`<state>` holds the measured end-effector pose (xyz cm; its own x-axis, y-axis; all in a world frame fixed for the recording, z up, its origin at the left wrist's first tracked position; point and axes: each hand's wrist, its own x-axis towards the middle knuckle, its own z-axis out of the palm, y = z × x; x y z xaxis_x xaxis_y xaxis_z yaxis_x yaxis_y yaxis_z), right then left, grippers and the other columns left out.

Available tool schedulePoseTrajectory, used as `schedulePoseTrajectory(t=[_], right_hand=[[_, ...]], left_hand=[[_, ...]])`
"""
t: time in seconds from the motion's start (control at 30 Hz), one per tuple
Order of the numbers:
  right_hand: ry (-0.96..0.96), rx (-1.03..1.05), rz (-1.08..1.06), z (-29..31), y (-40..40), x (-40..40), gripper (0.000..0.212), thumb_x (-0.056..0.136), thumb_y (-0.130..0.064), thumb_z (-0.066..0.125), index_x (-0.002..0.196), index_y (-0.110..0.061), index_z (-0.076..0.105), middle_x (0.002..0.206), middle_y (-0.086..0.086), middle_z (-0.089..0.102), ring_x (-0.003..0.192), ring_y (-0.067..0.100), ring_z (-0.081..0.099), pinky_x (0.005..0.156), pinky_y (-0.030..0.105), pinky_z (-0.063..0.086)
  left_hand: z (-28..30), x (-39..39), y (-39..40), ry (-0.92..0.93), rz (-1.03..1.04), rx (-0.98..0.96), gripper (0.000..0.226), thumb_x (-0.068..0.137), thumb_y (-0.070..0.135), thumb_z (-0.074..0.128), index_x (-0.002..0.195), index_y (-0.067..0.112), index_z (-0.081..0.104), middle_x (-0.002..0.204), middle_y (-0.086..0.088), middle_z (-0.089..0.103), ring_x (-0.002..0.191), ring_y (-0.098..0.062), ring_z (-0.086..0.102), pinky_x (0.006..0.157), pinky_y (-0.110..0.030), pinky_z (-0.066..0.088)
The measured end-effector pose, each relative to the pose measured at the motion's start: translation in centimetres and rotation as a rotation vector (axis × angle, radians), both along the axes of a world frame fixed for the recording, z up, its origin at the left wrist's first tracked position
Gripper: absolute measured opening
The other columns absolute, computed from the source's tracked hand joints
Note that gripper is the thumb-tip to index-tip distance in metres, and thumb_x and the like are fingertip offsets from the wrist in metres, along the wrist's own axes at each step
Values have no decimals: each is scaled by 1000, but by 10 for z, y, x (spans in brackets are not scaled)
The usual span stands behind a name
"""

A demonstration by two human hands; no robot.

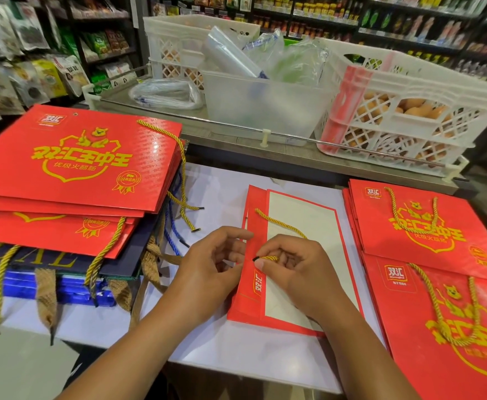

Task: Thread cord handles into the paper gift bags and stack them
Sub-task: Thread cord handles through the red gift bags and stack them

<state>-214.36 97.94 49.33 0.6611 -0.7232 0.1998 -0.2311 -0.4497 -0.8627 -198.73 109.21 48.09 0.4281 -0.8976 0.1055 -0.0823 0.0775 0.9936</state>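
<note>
A flat red paper gift bag [300,226] with a white inner panel lies in the middle of the white table. A gold cord handle [279,223] runs from its top edge down to my right hand [297,272], which pinches the cord's black-tipped end. My left hand [210,269] holds the bag's red left edge beside that tip. To the right lies a stack of red bags with gold handles [427,235]. On the left rises a taller pile of red bags [74,160].
Blue and dark bags with burlap handles [46,287] lie under the left pile, with loose cord ends [184,220] hanging off it. Behind the table stand a clear bin [265,102] and a white crate of eggs [403,116]. Store shelves fill the background.
</note>
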Motion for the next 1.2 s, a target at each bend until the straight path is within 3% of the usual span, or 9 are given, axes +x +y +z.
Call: schedulePoseTrajectory(t=[0.17, 0.3, 0.43, 0.6, 0.7, 0.93, 1.0, 1.07, 1.2], right_hand=[[23, -67, 52, 0, 0, 0, 8, 94, -21, 75, 96, -26, 81, 89, -20, 73, 86, 5, 68, 74, 14, 50], [-12, -76, 63, 0, 0, -1, 18, 92, -12, 76, 98, -28, 79, 85, -12, 66, 72, 11, 58, 68, 14, 46], [-32, -111, 64, -1, -3, 1, 18, 89, -9, 78, 95, -26, 77, 90, -9, 64, 76, 14, 59, 70, 16, 45], [-45, -113, 79, 0, -4, 0, 13, 87, -13, 81, 90, -24, 76, 91, -8, 63, 77, 15, 58, 70, 17, 44], [-53, -86, 83, 0, -3, 0, 12, 86, -12, 82, 91, -22, 77, 95, -8, 63, 77, 17, 58, 70, 17, 46], [-13, -76, 79, 2, -1, 0, 9, 89, -16, 80, 90, -23, 75, 99, -10, 62, 89, 17, 62, 79, 17, 50], [-12, -86, 78, 1, -1, 0, 9, 89, -15, 80, 90, -23, 74, 99, -10, 62, 92, 17, 62, 81, 17, 50], [-15, -90, 83, 2, 0, 0, 10, 90, -16, 79, 90, -23, 73, 99, -11, 63, 95, 17, 63, 82, 18, 50], [-45, -82, 70, 0, -2, -1, 10, 91, -15, 77, 90, -24, 72, 98, -10, 64, 88, 20, 62, 77, 20, 51]], left_hand=[[0, -1, 1, -21, 13, 0, 36, 90, -3, 75, 106, 29, 75, 93, -2, 74, 89, -25, 71, 77, -33, 63], [0, -3, 0, -59, 28, 0, 36, 93, -3, 71, 96, 33, 76, 83, 0, 71, 78, -16, 66, 75, -37, 64], [-1, -5, 1, -90, 29, -10, 34, 95, -3, 69, 98, 31, 76, 83, -7, 69, 81, -32, 65, 75, -48, 62], [2, -5, 2, -79, 15, -5, 38, 95, -4, 69, 94, 33, 77, 83, -9, 70, 81, -35, 65, 69, -45, 61], [3, -6, 3, -81, 26, 10, 44, 93, -8, 68, 94, 35, 79, 82, -8, 70, 82, -36, 65, 74, -51, 62], [10, -7, 5, -64, 25, 6, 64, 90, -18, 61, 102, 42, 81, 91, 4, 75, 76, -17, 68, 69, -32, 62], [10, -7, 5, -74, 35, 12, 65, 89, -20, 60, 99, 40, 81, 89, 3, 74, 74, -19, 67, 67, -30, 61], [10, -7, 5, -74, 40, 20, 61, 89, -18, 60, 97, 38, 81, 84, 0, 73, 75, -25, 67, 66, -35, 62], [10, -9, 6, -79, 52, 20, 40, 97, -3, 64, 93, 34, 79, 89, 0, 77, 79, -18, 71, 71, -36, 61]])
